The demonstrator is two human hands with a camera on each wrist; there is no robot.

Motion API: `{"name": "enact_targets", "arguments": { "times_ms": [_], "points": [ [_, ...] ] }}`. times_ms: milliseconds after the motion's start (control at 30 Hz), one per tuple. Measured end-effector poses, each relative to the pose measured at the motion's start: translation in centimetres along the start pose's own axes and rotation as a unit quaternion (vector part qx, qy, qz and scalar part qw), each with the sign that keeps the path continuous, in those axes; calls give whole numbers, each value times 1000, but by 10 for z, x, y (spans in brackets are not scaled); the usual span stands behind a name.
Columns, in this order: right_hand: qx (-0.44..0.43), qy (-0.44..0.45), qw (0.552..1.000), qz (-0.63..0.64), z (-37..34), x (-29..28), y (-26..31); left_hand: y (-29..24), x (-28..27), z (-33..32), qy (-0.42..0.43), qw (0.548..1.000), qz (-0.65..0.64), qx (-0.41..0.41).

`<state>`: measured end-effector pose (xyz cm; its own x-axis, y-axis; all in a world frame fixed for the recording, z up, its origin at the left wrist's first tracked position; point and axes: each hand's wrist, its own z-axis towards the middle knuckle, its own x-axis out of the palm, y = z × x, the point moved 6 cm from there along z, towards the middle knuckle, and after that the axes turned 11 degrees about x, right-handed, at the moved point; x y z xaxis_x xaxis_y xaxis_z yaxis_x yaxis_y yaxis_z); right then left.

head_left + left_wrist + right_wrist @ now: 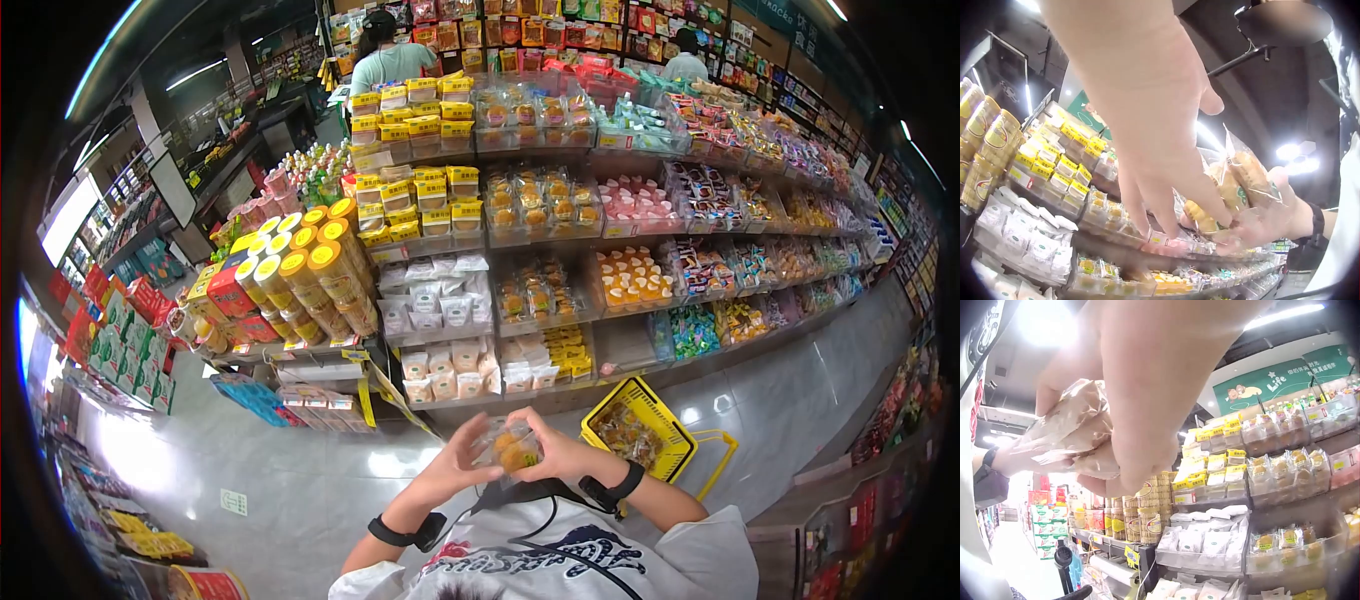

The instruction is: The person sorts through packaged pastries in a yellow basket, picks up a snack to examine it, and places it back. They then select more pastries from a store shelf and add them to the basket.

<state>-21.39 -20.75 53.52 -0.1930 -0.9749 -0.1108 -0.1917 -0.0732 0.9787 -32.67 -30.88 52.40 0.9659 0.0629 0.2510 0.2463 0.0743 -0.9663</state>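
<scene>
- On my feed, the right hand (562, 452) grips the wrapped buns (516, 453).
- The left hand (452, 464), fingers apart, touches their wrapper.
- I see the yellow basket (684, 449) near the right forearm, packets (632, 432) inside.

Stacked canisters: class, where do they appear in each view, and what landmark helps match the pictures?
Head: canisters left of centre.
Left wrist: canisters at the left edge.
Right wrist: canisters below centre, slightly left.
Shared landmark: white packets on the shelf to their right.
</scene>
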Motion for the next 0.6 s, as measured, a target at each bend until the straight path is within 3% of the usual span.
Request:
{"name": "enact_targets", "arguments": {
  "times_ms": [100,167,267,367,467,600],
  "points": [
    [1,3,1000,24,2,0,4,2,9,0,19,999,0,-26],
    [2,-26,999,-41,2,1,7,-2,17,1,30,999,-44,-14],
    [-18,-59,992,-114,4,4,10,20,2,-1,58,995,75,13],
    [-37,-78,988,-127,7,7,5,-6,9,-2,67,949,306,21],
    [-58,-100,987,-115,7,9,13,-14,21,5,80,964,252,6],
    [-93,-142,982,-84,7,11,24,4,10,5,26,981,190,12]
  ]
}}
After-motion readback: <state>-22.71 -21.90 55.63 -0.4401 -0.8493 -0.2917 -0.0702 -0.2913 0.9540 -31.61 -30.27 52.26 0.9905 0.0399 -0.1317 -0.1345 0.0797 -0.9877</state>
